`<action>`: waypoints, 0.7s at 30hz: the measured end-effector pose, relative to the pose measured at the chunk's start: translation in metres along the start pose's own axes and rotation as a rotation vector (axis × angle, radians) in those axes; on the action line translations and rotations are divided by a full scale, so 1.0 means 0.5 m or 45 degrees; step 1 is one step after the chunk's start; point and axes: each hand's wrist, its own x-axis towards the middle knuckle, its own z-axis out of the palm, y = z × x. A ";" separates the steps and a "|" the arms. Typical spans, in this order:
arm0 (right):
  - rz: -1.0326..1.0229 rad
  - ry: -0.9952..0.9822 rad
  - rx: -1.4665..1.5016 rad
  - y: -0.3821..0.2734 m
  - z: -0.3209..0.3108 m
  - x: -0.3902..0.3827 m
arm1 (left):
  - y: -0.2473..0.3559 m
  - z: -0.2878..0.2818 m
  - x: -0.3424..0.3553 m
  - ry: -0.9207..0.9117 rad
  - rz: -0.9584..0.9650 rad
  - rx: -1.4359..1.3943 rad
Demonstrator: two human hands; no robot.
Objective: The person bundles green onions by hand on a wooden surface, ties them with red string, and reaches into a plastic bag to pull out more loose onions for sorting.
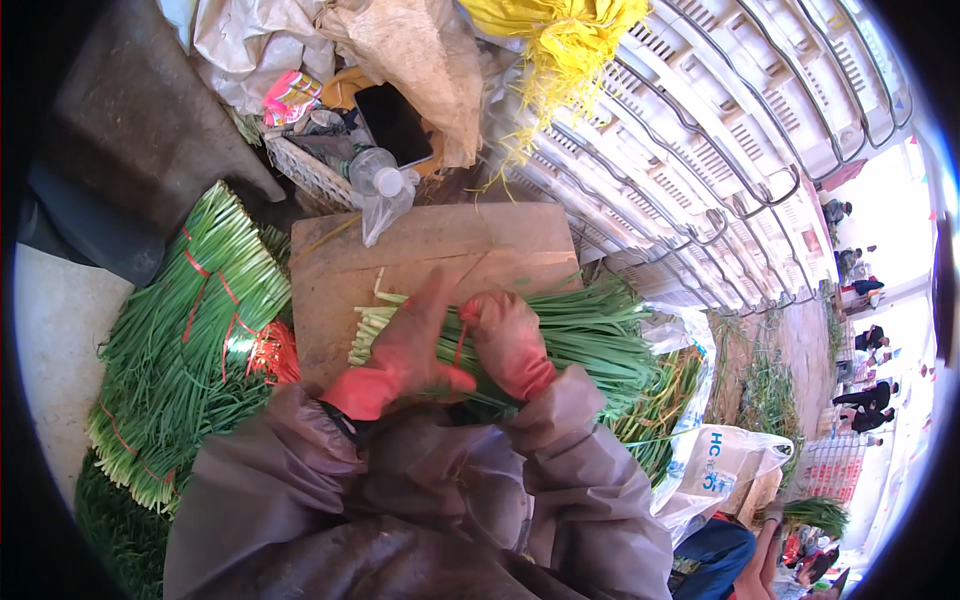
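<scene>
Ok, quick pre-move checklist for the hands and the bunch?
1. Right hand closed on red tie: ok.
2. Left hand clear to use: ok, fingers spread, though contact with the bunch is unclear.
3. Green bunch supported: ok, pale ends over the brown board, leaves running past its right side.
4. Pale ends even: not ok, one stalk sticks out.
5. Tie fully round bunch: cannot tell, hands hide it.

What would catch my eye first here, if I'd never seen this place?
Probably the two red-gloved hands at the centre: the left hand spread, the right hand closed on a red strand, over a bunch of green stalks. Next, the tied green bundles piled at left and the bright yellow sacking at top.
</scene>
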 end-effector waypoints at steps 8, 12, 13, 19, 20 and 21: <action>0.027 -0.072 -0.204 -0.044 -0.040 -0.038 | -0.018 0.051 -0.011 -0.080 0.138 0.739; 0.102 -0.249 -0.035 -0.096 -0.063 -0.142 | -0.013 0.039 -0.017 -0.071 0.198 0.676; 0.133 -0.218 0.271 -0.106 -0.063 -0.173 | -0.005 0.034 -0.019 -0.136 0.156 0.587; 0.426 0.031 1.071 -0.114 -0.045 -0.203 | 0.017 0.012 -0.040 0.103 0.430 0.514; 0.417 0.114 1.161 -0.116 -0.049 -0.179 | 0.020 0.018 -0.058 0.112 0.402 0.537; 0.634 0.120 1.600 -0.126 -0.068 -0.152 | 0.031 0.036 -0.070 0.229 0.449 0.478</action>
